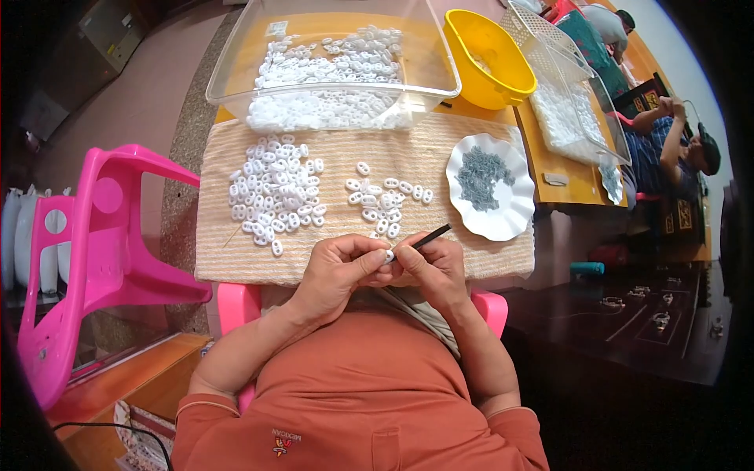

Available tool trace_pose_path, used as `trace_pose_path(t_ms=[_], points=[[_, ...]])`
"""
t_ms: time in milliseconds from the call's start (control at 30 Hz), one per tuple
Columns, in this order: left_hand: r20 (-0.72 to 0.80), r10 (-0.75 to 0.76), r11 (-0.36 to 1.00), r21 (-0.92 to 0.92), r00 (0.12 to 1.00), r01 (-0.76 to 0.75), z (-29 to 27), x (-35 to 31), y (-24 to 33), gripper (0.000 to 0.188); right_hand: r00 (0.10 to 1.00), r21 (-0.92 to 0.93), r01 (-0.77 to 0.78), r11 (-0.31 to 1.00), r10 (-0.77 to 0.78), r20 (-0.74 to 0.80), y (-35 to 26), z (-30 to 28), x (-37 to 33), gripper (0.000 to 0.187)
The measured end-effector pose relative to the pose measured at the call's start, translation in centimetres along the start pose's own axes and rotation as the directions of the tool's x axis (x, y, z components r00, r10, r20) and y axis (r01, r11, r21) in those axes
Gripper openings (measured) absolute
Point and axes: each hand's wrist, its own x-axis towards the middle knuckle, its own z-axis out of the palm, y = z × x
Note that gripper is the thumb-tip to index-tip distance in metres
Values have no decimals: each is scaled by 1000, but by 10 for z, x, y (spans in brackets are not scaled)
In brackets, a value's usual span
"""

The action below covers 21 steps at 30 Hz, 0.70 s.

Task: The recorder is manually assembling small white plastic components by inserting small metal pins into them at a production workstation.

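Close in front of my body, my left hand (339, 265) pinches a small white two-holed plastic piece (389, 256) between thumb and fingers. My right hand (433, 267) meets it there, its fingers closed round a thin black stick-like tool (433, 235) that slants up to the right. The tool's lower end is hidden by my fingers. Just beyond my hands lies a small group of white two-holed pieces (382, 206) on a striped cloth (338, 149). A larger heap of the same pieces (275, 184) is to the left. On the right, a white scalloped plate (506, 224) bears small grey translucent bits (481, 177).
A clear plastic bin (330, 100) with many white pieces stands at the table's far side. Beside it are a yellow basin (495, 59) and another clear bin (569, 118). A pink chair (118, 235) stands at left. Two people sit at the far right.
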Motion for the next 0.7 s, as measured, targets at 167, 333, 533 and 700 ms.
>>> trace_pose_path(t_ms=[167,333,533,700], points=[[-35,-14,997,-78,999,11,0,1,2,14,998,-15,-36,999,36,-45,-4,5,-2,19],[-44,-31,992,-127,999,25,3,1,7,15,987,230,49,972,-12,-157,10,13,-8,14],[-55,-53,983,-176,997,43,2,0,6,15,965,65,200,978,-185,-188,18,15,-9,14],[-54,-53,982,-185,997,43,1,1,6,14,958,41,219,975,-207,-198,16,18,-8,13]])
